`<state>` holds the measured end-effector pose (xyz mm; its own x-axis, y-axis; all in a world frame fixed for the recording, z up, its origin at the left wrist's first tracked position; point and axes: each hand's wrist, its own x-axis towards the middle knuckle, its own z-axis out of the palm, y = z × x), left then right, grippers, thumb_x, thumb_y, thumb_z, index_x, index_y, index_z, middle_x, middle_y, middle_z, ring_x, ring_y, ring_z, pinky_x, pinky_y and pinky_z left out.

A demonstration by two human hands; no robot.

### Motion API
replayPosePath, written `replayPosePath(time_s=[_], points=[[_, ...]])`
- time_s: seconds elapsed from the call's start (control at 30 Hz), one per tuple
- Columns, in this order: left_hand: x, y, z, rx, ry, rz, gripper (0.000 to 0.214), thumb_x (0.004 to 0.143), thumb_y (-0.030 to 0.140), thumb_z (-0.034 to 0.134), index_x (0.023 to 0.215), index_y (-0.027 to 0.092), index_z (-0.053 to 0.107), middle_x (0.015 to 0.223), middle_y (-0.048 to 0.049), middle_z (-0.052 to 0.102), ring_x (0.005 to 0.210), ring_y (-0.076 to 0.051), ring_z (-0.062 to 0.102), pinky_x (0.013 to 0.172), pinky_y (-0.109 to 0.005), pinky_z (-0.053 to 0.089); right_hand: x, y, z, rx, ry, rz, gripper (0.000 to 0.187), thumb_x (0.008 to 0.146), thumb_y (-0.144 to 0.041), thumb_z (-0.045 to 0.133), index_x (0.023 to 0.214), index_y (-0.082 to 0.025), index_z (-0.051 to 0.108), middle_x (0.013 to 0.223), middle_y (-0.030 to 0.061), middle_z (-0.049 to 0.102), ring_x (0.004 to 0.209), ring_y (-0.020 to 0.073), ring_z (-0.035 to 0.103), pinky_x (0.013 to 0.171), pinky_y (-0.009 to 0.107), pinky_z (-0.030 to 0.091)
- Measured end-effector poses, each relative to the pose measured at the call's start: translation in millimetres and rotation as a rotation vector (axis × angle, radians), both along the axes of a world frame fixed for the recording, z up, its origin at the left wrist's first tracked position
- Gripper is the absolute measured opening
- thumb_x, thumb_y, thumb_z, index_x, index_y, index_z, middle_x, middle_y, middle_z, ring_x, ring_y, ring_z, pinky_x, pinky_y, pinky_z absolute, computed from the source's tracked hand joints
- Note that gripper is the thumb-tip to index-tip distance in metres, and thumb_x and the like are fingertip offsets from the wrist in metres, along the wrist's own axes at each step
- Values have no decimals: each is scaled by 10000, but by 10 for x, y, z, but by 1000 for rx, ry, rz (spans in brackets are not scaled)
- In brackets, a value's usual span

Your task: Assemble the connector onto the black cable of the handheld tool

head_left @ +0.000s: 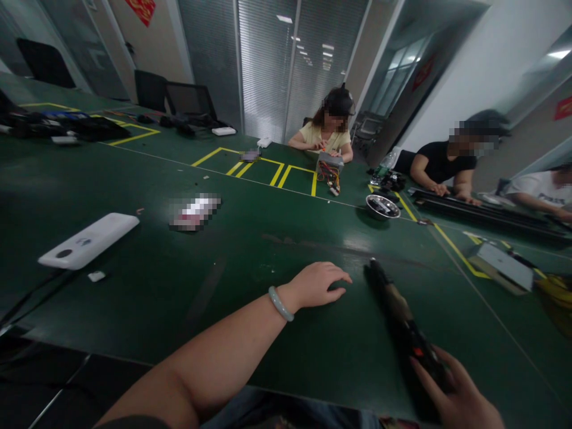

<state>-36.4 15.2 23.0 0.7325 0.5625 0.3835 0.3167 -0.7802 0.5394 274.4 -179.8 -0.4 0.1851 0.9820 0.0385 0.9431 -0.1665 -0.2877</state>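
Note:
My left hand [319, 285] rests palm down on the green table [250, 262], its fingers curved and slightly apart, nothing visible under it. A pale green bangle [280, 302] circles that wrist. My right hand [456, 393] at the lower right grips the near end of a long black tool [393, 304] with a tan middle section and a small red mark. The tool lies across the table and points away from me, just right of my left hand's fingertips.
A white flat device [89, 239] and a small white piece [96, 276] lie at left. A metal bowl [382, 206] stands farther back. A person across works on a grey box with coloured wires [329, 167]. Other people sit at right behind a long black rail [487, 214].

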Motion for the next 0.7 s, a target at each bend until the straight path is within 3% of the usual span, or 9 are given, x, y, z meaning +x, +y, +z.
replayPosePath(time_s=[0.1,0.17,0.23,0.37,0.47,0.7], points=[[9,-50,52,114,-39,0,333,908,341,562,1223,234,572,1253,-30,617,1207,-181,519,1072,-363,352,-555,183,48,-55,83,55,465,864,-508,491,1290,-329,534,955,31,726,786,234,711,614,279,547],[-7,-68,74,150,-10,-15,305,915,398,544,1161,231,611,1218,-30,640,1172,-189,549,1062,-364,356,-846,338,101,-146,142,173,488,865,-505,529,1319,-326,504,1032,29,718,811,229,707,669,281,544],[-40,-65,88,151,47,13,296,952,421,466,1072,223,649,1131,-31,678,1078,-189,603,994,-355,404,-1037,526,175,-142,142,276,479,863,-496,550,1314,-337,517,1130,28,689,915,238,688,761,300,532],[-116,-16,92,145,151,152,350,991,402,359,1025,215,654,1029,-37,696,968,-195,636,859,-344,455,-1175,972,329,-72,69,329,508,865,-431,575,1359,-355,484,1195,33,648,933,237,667,797,325,506],[-156,30,77,140,181,176,363,981,455,363,1067,224,630,1038,-35,686,966,-198,627,845,-340,458,-1232,1291,379,-26,35,362,536,848,-401,615,1365,-339,489,1203,38,643,1004,250,636,853,347,482],[-251,137,1,114,224,263,592,807,671,544,1166,201,579,1100,-80,647,1035,-252,584,915,-387,423,-1401,1718,326,-14,27,426,537,846,-289,618,1369,-261,501,1273,72,610,1136,278,559,975,399,405]])
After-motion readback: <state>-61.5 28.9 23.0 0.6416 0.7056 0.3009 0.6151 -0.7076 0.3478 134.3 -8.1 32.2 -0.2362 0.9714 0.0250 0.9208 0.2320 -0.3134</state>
